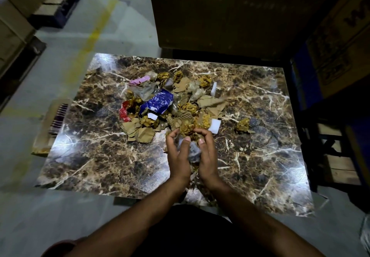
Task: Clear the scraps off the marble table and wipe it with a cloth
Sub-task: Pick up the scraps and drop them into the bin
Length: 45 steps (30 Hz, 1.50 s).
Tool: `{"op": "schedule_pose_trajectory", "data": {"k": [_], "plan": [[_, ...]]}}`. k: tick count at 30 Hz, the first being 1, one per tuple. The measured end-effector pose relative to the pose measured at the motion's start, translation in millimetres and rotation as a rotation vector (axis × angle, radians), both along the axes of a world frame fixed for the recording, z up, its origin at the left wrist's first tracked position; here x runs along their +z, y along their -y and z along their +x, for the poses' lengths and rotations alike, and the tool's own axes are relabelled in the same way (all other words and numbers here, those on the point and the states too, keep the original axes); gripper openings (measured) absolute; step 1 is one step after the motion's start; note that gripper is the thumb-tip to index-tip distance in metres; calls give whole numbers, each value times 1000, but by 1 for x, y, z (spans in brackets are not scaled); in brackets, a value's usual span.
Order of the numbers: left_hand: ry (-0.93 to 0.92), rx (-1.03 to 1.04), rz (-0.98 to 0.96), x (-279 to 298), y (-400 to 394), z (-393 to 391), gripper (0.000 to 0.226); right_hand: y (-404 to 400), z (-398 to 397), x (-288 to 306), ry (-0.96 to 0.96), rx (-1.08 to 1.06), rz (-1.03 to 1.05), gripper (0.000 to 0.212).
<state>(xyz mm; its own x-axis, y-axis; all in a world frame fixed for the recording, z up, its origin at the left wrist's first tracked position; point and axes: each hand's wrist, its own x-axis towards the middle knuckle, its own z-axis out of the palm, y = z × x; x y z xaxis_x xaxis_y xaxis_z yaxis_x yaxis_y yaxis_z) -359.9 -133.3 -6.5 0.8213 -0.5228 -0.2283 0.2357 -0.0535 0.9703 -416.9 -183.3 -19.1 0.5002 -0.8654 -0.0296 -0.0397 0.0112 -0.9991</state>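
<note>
My left hand point(178, 154) and right hand point(206, 156) cup crumpled scraps point(189, 130); the scrap pile point(170, 100) lies just beyond them on the counter point(100, 156).

- Both bare forearms reach forward from the bottom of the view and draw together towards the middle.
- The left hand point(178, 154) is turned palm inward, with its fingers curled towards the right hand and its thumb tip raised.
- The right hand point(206, 153) mirrors it, palm inward, fingers curled over the top and thumb tip up.
- The two hands sit close side by side, cupped together, gripping a bundle of scraps point(191, 143) between them.
- Both wrists are straight, in line with the forearms.
</note>
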Motion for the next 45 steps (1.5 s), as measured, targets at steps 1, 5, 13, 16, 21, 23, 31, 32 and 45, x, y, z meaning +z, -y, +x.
{"op": "schedule_pose_trajectory", "data": {"k": [1,5,13,16,21,23,31,32,45], "plan": [[-8,-6,-2,2,1,2,45,0,1,2,9,2,6,38],[34,-28,-15,11,4,7,44,3,6,4,8,-2,40,60],[110,-7,-72,27,5,16,37,3,17,16,23,-29,1,43],[123,0,-94,33,8,18,44,7,19,26,24,-90,-38,54],[83,17,-152,42,10,18,63,12,23,28,90,-23,-37,43],[93,4,-154,46,12,21,57,14,24,30,100,-45,-18,36],[3,-39,-174,52,17,29,40,22,27,48,119,2,-29,53],[-17,-36,-185,53,17,29,44,23,26,50,113,13,-34,50],[-67,18,-266,71,21,38,16,22,38,67,149,27,-26,40]]}}
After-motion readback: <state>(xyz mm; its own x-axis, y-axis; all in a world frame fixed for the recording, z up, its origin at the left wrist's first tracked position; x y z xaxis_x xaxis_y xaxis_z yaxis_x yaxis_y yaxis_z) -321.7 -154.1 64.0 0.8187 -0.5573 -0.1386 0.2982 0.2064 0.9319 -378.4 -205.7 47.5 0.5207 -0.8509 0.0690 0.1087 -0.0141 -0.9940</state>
